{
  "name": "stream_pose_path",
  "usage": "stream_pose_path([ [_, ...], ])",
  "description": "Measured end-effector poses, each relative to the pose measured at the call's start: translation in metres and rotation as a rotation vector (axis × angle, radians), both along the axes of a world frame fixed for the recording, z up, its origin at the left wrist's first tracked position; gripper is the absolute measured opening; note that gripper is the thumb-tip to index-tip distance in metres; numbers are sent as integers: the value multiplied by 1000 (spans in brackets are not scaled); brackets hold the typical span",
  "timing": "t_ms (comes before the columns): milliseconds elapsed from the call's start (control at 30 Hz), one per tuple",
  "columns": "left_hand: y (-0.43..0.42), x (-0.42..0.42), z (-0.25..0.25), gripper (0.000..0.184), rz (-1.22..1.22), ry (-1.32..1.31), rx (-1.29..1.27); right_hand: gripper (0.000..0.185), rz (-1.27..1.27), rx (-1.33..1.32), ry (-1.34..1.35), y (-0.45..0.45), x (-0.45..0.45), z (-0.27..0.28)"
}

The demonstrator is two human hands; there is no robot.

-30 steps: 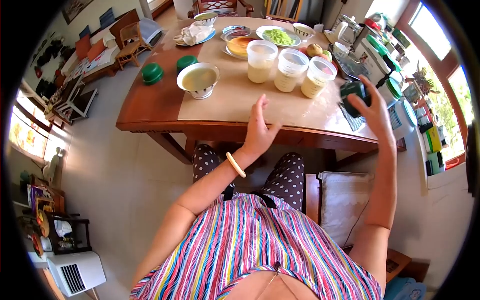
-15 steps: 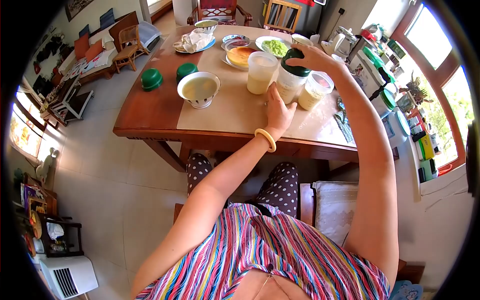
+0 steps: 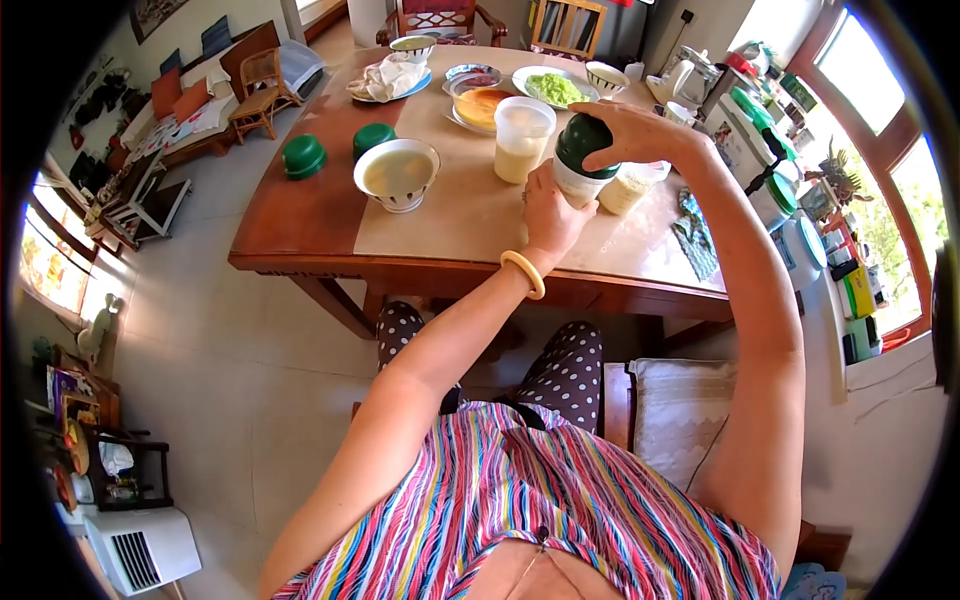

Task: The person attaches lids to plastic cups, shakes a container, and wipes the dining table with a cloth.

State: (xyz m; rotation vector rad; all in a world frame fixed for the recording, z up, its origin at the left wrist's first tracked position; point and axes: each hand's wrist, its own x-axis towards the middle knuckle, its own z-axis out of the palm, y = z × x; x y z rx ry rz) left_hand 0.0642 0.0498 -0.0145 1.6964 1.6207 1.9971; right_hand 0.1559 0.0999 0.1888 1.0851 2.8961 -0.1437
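My left hand (image 3: 555,215) is wrapped around the lower body of a translucent plastic container (image 3: 580,184). Over its top sits a dark green screw lid (image 3: 583,146), gripped by my right hand (image 3: 640,132) with the thumb across the front and the fingers behind. The container leans a little; whether its base touches the table is hidden by my left hand. Just left stands a lidless translucent container (image 3: 524,140) with pale contents. Behind my hands to the right is another pale-filled container (image 3: 632,186), partly covered.
Two green lids (image 3: 304,157) lie at the table's left, beside a bowl of broth (image 3: 400,177). Farther back are a plate of chopped greens (image 3: 553,88), a dish with orange contents (image 3: 482,106) and a cloth on a plate (image 3: 390,78). A patterned cloth (image 3: 694,236) lies at right.
My right hand has come down around the lid, its thumb now across the front. The lidded container has tilted slightly, and my left hand has shifted a little up and left with it.
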Motion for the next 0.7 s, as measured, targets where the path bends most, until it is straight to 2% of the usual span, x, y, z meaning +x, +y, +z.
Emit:
stream_pose_path([
  [200, -21, -12, -1, 79, -7, 72, 40, 81, 55, 27, 117, -13, 4, -6],
  [300, -31, -18, 6, 79, -57, 87, 63, 80, 27, 81, 87, -19, 4, -4],
  [433, -37, -18, 20, 82, -158, 24, 6, 73, 96, 75, 280, -20, 12, 25],
  [467, -38, -17, 24, 81, -163, 14, 22, 71, 34, 74, 294, -21, 14, 35],
  [533, -42, -20, 36, 80, -191, -3, 23, 72, 80, -16, 478, -2, 22, 43],
  [567, -46, -21, 43, 80, -216, -12, 7, 74, -15, -16, 478, 4, 26, 47],
  [667, -55, -33, 75, 80, -278, -15, -7, 75, -190, 353, 325, 7, 34, 37],
  [700, -57, -40, 81, 82, -291, -17, -13, 76, -155, 471, 375, 0, 36, 25],
])
